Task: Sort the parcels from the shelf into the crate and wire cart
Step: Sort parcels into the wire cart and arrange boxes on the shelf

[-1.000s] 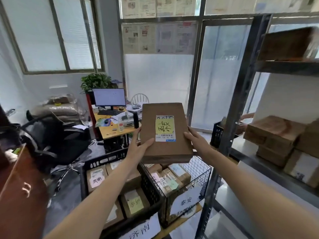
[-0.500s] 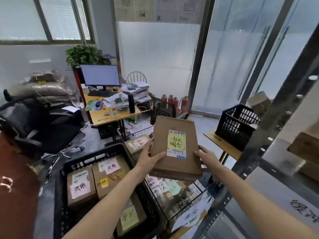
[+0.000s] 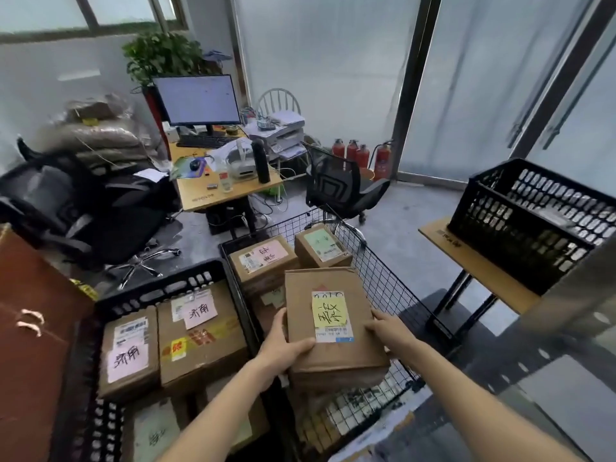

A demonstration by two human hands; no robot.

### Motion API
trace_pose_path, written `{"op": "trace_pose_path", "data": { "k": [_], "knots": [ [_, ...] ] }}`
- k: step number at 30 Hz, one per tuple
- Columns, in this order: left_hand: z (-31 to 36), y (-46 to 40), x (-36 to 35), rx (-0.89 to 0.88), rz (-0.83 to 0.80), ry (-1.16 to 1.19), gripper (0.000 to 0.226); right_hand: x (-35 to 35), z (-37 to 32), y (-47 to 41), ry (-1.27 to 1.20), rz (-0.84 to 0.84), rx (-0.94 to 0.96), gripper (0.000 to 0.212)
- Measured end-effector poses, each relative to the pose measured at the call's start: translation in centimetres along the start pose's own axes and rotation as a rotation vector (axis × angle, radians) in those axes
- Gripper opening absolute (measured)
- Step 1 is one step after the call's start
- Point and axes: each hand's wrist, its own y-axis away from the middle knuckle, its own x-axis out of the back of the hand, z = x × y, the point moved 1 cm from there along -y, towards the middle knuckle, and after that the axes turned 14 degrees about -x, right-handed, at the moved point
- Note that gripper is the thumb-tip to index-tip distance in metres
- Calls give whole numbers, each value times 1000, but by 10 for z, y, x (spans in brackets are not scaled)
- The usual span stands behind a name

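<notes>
Now the parcel (image 3: 333,321) with the yellow note has come down from chest height, where I held it up a second ago, and hangs low over the wire cart (image 3: 383,278), above the boxes already inside. I judge the drop is close. My left hand (image 3: 283,348) and right hand (image 3: 388,331) both grip its sides, fingers curled around the edges. The black crate (image 3: 160,288) sits just beside.

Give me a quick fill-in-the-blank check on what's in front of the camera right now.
1. Both hands, left hand and right hand, hold a flat brown cardboard parcel with a ____ sticky note.
2. That parcel is over the black wire ____.
3. The black plastic crate holds parcels with ____ notes.

Missing: yellow; cart; pink
</notes>
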Motion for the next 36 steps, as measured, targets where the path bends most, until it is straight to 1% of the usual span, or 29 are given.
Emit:
{"op": "trace_pose_path", "data": {
  "k": [5, 6, 8, 10, 11, 14, 17, 21, 26, 29, 32, 36],
  "knots": [
    [-7, -14, 1, 59, 80, -257, 93, -15, -13, -28, -15, -97, 36, 52],
    [-8, -16, 1, 64, 79, -321, 97, -19, -15, -35, -9, -112, 54, 53],
    [-8, -19, -3, 76, 53, -475, 117, -27, -21, -46, 6, -139, 86, 57],
    [-8, -20, -6, 43, 11, -615, 131, -31, -25, -54, 48, -157, 106, 61],
    [-7, -20, -6, 6, -26, -690, 134, -32, -25, -57, 61, -164, 112, 64],
    [-9, -22, -1, -82, -183, -911, 128, -27, -24, -62, 88, -200, 118, 66],
    [-15, -26, 4, -126, -306, -1037, 126, -22, -23, -67, 141, -222, 145, 67],
    [-19, -28, 5, -191, -337, -1130, 129, -19, -20, -70, 179, -221, 166, 67],
    [-21, -30, 7, -189, -353, -1170, 128, -27, -27, -75, 186, -251, 226, 60],
    [-24, -34, 9, -201, -353, -1199, 127, -34, -31, -85, 192, -222, 234, 60],
    [-27, -42, 9, -217, -391, -1257, 129, -34, -27, -91, 174, -224, 220, 58],
    [-26, -50, 16, -198, -363, -1290, 127, -40, -30, -95, 159, -210, 242, 57]
  ]
}}
